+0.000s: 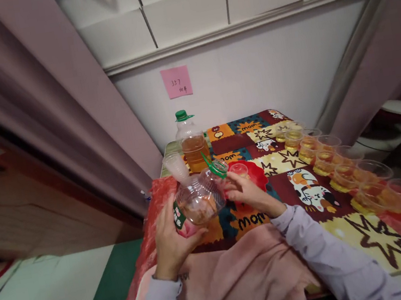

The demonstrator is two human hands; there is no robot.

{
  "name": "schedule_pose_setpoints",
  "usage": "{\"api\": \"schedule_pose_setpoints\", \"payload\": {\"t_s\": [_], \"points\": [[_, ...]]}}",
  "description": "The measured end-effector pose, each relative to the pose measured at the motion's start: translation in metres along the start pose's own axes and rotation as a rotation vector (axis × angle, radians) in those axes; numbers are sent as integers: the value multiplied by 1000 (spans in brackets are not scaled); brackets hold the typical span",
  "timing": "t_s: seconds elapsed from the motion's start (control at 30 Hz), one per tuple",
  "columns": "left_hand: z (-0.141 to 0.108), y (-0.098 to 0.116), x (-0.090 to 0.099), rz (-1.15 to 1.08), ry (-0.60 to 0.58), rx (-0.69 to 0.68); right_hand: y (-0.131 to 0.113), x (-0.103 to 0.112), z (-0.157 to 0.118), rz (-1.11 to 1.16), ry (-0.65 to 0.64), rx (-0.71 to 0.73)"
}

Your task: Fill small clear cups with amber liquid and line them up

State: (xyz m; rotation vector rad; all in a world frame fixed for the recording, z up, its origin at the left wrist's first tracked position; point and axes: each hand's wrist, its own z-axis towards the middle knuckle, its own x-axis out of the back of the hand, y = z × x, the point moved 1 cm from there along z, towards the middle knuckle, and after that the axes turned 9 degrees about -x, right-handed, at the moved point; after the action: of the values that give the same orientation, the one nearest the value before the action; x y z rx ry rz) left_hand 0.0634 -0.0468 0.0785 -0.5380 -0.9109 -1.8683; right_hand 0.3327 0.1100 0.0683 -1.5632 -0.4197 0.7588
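A clear plastic jug [198, 202] lies tilted in my hands, its mouth and green neck ring pointing up and to the right. My left hand [174, 235] wraps round the jug's bottom end, by the label. The fingers of my right hand [246, 193] close on the jug's neck beside the green ring. Just beyond the neck, a red scalloped plate [259, 173] carries a small clear cup [239, 169]. A second jug [196, 153], green-capped and part full of amber liquid, stands upright behind. Left of it leans a stack of clear cups [176, 168].
Clear cups of amber liquid [326, 163] stand in rows along the table's right side. A patterned cloth [311, 190] covers the table. Red plastic sheeting [144, 260] hangs at the left edge, and a pink cloth [239, 278] lies at the front. A wall stands behind.
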Motion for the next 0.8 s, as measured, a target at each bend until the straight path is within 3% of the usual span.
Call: {"api": "schedule_pose_setpoints", "payload": {"t_s": [0.07,0.2,0.5,0.57,0.63,0.77,0.8], "points": [[3,3,-1,40,-24,-21,16,-17,5,165,-96,-46],[8,10,-4,103,-82,-10,35,-36,8,327,-111,-31],[23,21,4,52,-178,34,42,-37,6,381,-37,-24],[24,20,13,-4,-118,68,42,-36,5,383,-13,-42],[22,13,24,-65,20,187,42,-36,5,394,4,-62],[2,-15,31,-397,437,697,42,-36,6,437,17,-74],[-5,-21,27,-453,486,763,42,-37,7,442,22,-77]]}}
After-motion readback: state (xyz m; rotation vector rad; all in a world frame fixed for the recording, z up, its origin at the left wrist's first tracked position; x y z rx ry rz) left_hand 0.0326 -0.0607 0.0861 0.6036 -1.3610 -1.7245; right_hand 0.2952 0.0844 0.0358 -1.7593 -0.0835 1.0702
